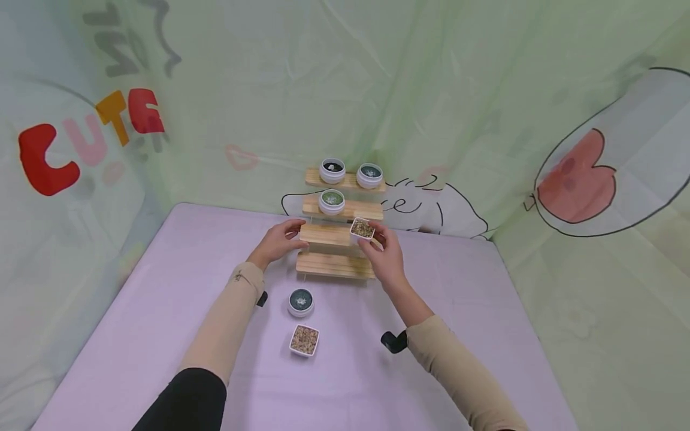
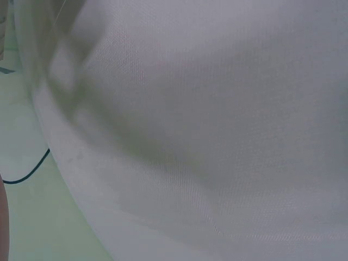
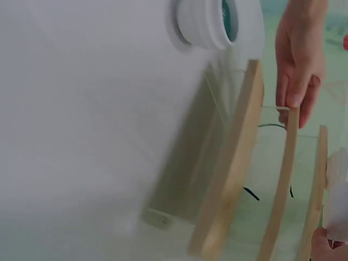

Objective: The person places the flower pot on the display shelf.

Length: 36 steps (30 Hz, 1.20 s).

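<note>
A stepped wooden display rack (image 1: 335,264) with clear supports stands on the table. My left hand (image 1: 277,242) pinches the left end of its second step from the bottom (image 1: 323,234); the right wrist view shows the thumb and fingers on that end. In my right hand (image 1: 389,257) is a small square white pot (image 1: 362,228) of brown gravel, gripped between thumb and fingers over the same step's right end. The upper steps carry three round white pots: one dark (image 1: 332,171), one blue-green (image 1: 369,175), one green (image 1: 331,202). Mostly tablecloth fills the left wrist view.
In front of the rack, a round white pot with a dark teal top (image 1: 300,302) sits on the lilac tablecloth (image 1: 431,371). Nearer me is another square pot of gravel (image 1: 304,340). Printed curtains (image 1: 345,78) hang close behind the rack and along both sides.
</note>
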Each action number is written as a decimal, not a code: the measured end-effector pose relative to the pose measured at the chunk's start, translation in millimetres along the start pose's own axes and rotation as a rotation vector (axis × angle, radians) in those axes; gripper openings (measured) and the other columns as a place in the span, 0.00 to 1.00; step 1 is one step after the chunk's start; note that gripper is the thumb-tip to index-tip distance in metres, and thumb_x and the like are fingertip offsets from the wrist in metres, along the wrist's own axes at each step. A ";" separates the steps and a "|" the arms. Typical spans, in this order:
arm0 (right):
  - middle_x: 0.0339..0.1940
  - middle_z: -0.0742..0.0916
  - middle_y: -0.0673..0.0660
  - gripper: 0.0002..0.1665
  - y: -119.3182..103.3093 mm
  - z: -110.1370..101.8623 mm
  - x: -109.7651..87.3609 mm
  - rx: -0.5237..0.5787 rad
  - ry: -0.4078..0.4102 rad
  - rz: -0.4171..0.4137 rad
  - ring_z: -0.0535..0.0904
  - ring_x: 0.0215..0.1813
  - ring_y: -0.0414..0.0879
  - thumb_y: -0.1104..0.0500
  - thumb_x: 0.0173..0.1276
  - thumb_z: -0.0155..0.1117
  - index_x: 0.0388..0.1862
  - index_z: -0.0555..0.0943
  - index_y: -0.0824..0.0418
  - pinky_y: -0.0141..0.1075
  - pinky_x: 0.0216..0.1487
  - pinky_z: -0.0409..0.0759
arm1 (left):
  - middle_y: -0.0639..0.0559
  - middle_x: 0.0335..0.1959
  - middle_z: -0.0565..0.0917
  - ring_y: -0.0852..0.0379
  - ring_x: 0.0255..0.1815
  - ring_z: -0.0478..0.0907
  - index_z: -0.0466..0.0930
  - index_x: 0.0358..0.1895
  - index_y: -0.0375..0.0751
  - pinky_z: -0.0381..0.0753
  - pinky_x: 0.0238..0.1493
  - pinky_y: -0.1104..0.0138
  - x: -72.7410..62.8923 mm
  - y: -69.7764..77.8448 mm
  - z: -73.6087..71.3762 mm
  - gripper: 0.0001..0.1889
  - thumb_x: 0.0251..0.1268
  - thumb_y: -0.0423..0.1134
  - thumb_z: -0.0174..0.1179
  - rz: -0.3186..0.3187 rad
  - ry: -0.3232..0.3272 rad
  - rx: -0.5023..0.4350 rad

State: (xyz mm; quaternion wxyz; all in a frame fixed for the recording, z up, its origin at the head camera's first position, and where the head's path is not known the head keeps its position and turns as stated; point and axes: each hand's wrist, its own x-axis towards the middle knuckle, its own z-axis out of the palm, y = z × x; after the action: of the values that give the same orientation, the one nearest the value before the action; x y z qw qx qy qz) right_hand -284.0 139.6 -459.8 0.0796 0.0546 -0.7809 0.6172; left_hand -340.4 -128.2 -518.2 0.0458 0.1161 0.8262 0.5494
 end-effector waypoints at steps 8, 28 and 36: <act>0.64 0.71 0.62 0.28 -19.5 -3.5 22.0 0.000 0.017 -0.009 0.72 0.64 0.53 0.67 0.66 0.66 0.65 0.72 0.65 0.41 0.68 0.75 | 0.40 0.68 0.71 0.46 0.69 0.68 0.67 0.69 0.33 0.70 0.70 0.65 -1.3 2.7 -0.8 0.35 0.58 0.35 0.71 -0.009 0.002 -0.003; 0.55 0.76 0.62 0.27 -10.1 -4.2 56.4 -0.083 0.074 -0.041 0.74 0.58 0.50 0.64 0.64 0.67 0.61 0.74 0.67 0.36 0.66 0.75 | 0.41 0.69 0.70 0.47 0.69 0.67 0.67 0.69 0.34 0.69 0.71 0.65 1.9 -2.3 -0.1 0.36 0.57 0.35 0.71 -0.022 0.001 -0.015; 0.55 0.77 0.62 0.27 -6.8 -3.6 61.8 -0.096 0.076 -0.035 0.75 0.57 0.51 0.65 0.63 0.67 0.61 0.74 0.67 0.35 0.64 0.77 | 0.42 0.69 0.70 0.48 0.70 0.67 0.67 0.69 0.35 0.69 0.70 0.67 1.6 -1.1 0.4 0.36 0.57 0.36 0.71 -0.030 -0.001 -0.016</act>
State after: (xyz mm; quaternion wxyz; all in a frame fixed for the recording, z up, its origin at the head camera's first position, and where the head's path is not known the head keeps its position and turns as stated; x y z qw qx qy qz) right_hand -343.2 142.3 -440.6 0.1224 0.0407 -0.8050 0.5790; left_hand -342.1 -127.8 -519.3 0.0555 0.1034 0.8235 0.5551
